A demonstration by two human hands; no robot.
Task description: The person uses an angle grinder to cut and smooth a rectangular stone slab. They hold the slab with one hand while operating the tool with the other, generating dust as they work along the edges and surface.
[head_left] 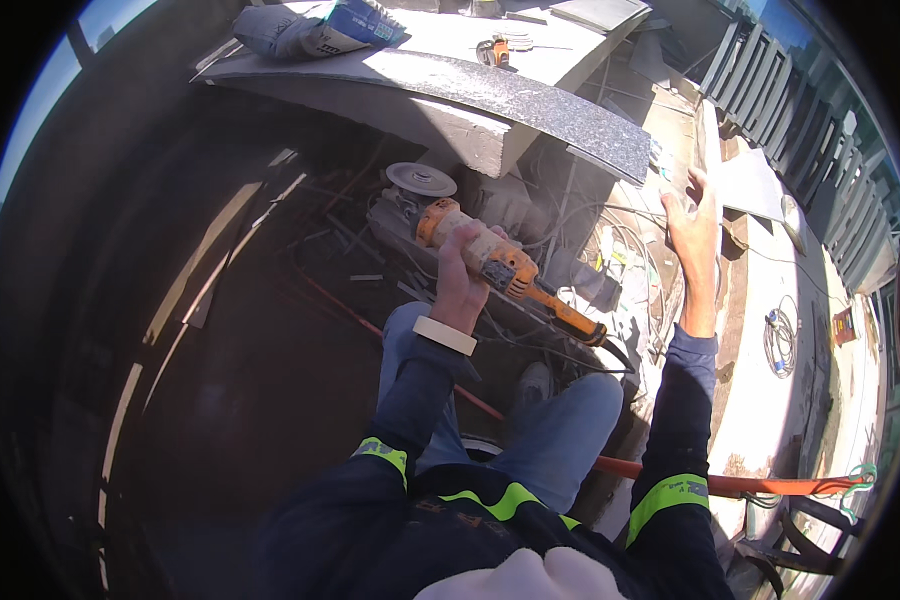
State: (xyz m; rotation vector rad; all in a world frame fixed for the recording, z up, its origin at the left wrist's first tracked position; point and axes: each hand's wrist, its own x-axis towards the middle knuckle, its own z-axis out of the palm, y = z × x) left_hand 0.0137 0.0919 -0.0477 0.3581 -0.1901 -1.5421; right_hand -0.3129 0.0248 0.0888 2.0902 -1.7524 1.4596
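Note:
My left hand [458, 280] is wrapped round the body of an orange angle grinder [510, 268], holding it above my knees. The grinder's round disc [421, 180] points to the far left, and its black cord runs from the rear handle on the right. Raised beside the right end of a long speckled grey stone slab [530, 100], my right hand [692, 225] has its fingers apart, and I see nothing in it. That slab lies along the front edge of a pale work surface [450, 30], its right end jutting past the block beneath.
A filled sack [315, 28] and a small orange tool [493, 50] rest on the surface. Loose cables and scraps litter the ground beyond my knees. An orange hose [770, 485] crosses at right, near a coiled cable [780, 338]. Grey strips [780, 95] lean far right.

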